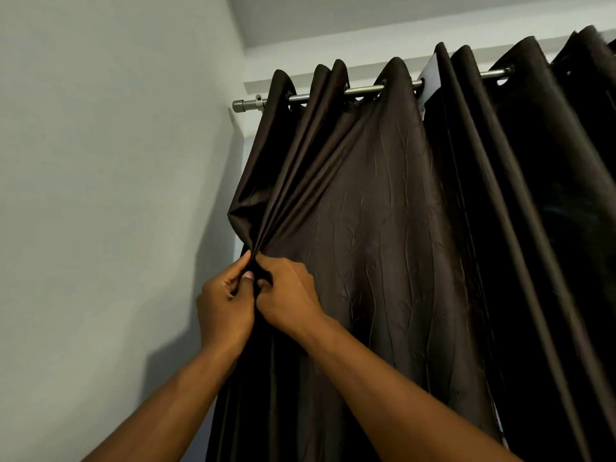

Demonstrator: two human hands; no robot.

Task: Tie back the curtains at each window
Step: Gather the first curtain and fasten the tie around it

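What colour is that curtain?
Dark brown fabric curtain, faint wavy embossed pattern; head view shows it.

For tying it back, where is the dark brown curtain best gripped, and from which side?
Probably at its gathered left edge, approached from the wall side: the dark brown curtain pleats converge there, where the left hand and right hand pinch it.

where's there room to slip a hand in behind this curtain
Free: the gap between the wall and the curtain edge, below the rod end. Crowded: the gathered folds where left hand and right hand pinch.
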